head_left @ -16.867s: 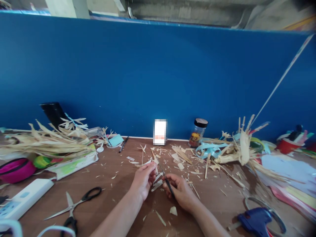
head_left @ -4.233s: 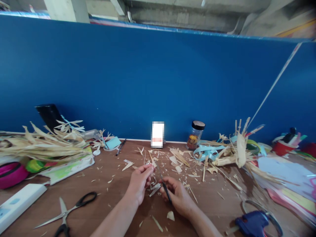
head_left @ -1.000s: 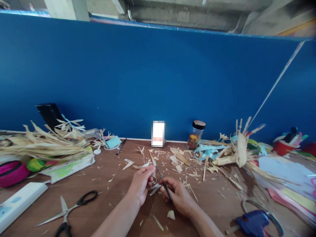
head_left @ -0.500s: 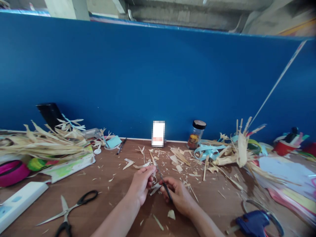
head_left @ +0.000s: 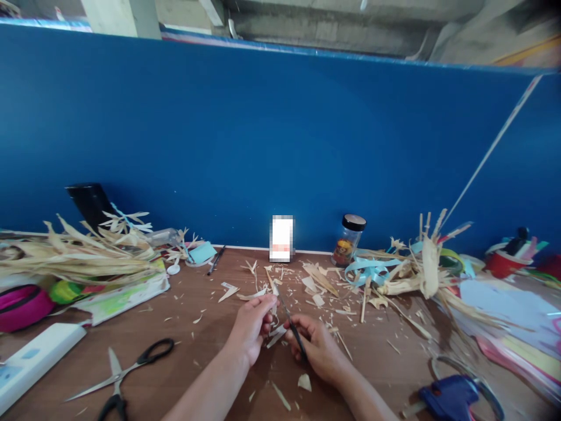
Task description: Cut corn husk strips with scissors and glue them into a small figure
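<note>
My left hand [head_left: 256,327] is closed in a pinch just left of the middle of the table. A small pale strip of dried husk [head_left: 270,281] shows at its fingertips. My right hand [head_left: 313,344] is closed around a slim dark tool with a narrow pointed tip [head_left: 294,329]; it looks like tweezers or fine scissors, and I cannot tell which. The tool slants up and left, its tip close to my left fingertips. Below and between the hands lies a white strip [head_left: 277,335]. Pale husk scraps [head_left: 322,278] are scattered around both hands.
Open black-handled scissors [head_left: 116,374] lie at front left by a white power strip [head_left: 44,356]. A blue glue gun [head_left: 451,394] is at front right. Husk bundles [head_left: 87,257] and a blue ribbon [head_left: 372,270] flank a lidded jar [head_left: 348,240] and a blurred-out screen [head_left: 281,238].
Almost nothing differs. Both hands keep the same pose, and the whole view has shifted very slightly.
</note>
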`<state>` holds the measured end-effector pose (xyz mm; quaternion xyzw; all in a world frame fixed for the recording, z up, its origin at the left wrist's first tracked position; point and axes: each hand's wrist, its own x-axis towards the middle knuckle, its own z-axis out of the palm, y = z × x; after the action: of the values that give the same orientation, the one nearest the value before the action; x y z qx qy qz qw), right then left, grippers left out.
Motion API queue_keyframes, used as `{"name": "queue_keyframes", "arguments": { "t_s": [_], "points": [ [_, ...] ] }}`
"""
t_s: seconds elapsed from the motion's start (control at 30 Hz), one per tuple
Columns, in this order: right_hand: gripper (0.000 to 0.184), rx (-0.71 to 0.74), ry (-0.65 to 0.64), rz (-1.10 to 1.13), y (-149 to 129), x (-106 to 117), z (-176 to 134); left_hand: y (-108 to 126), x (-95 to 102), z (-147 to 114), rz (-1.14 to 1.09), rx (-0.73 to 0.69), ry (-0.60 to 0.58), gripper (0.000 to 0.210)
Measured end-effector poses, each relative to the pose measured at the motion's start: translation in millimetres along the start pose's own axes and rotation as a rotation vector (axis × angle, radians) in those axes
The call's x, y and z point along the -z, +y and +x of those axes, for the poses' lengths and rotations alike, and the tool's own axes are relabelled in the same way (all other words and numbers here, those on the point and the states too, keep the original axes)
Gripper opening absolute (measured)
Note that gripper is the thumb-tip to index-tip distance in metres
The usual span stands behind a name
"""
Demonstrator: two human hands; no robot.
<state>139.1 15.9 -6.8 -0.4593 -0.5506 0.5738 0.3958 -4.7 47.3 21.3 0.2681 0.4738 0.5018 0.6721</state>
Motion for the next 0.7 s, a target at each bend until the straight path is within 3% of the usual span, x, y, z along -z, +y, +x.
{"name": "queue_keyframes", "arguments": {
  "t_s": [0.33, 0.7],
  "points": [
    [0.034, 0.01, 0.029, 0.104, 1.9, -0.2, 1.9, 0.9, -1.6, 0.4, -0.147, -0.038, -0.044, 0.013],
    [0.026, 0.063, 0.016, 0.099, 2.4, 0.7, 2.5, 0.4, -4.2, -0.6, -0.11, 0.009, -0.026, 0.015]
  ]
}}
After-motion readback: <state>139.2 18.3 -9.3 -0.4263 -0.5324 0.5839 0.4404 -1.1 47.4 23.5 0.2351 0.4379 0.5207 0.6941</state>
